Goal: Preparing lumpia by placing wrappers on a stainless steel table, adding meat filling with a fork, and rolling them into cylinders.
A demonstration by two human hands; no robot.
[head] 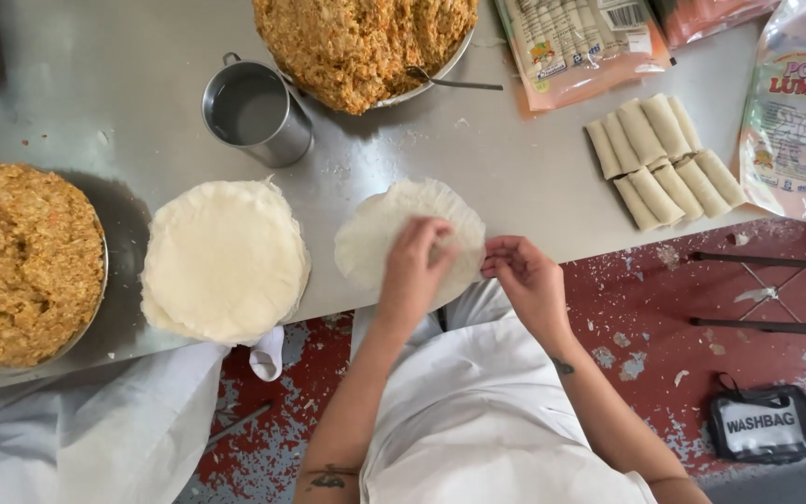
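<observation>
A thin round wrapper (pixel 389 229) lies flat on the steel table (pixel 534 177) near its front edge. My left hand (pixel 414 271) rests on the wrapper with the fingers bent on its surface. My right hand (pixel 526 278) pinches the wrapper's right edge between thumb and fingers. To the left sits a thick stack of round wrappers (pixel 224 259). Rolled spring rolls (pixel 661 159) lie in two rows at the right. A bowl of orange-brown minced filling (pixel 366 42) with a spoon (pixel 454 82) stands at the back.
A metal cup of water (pixel 256 110) stands behind the stack. A second bowl of filling (pixel 20 257) sits at far left. Plastic packages (pixel 799 112) lie at the right and at the back (pixel 576 47). A black pouch (pixel 762 425) lies on the red floor. A white sleeve (pixel 95 429) is at lower left.
</observation>
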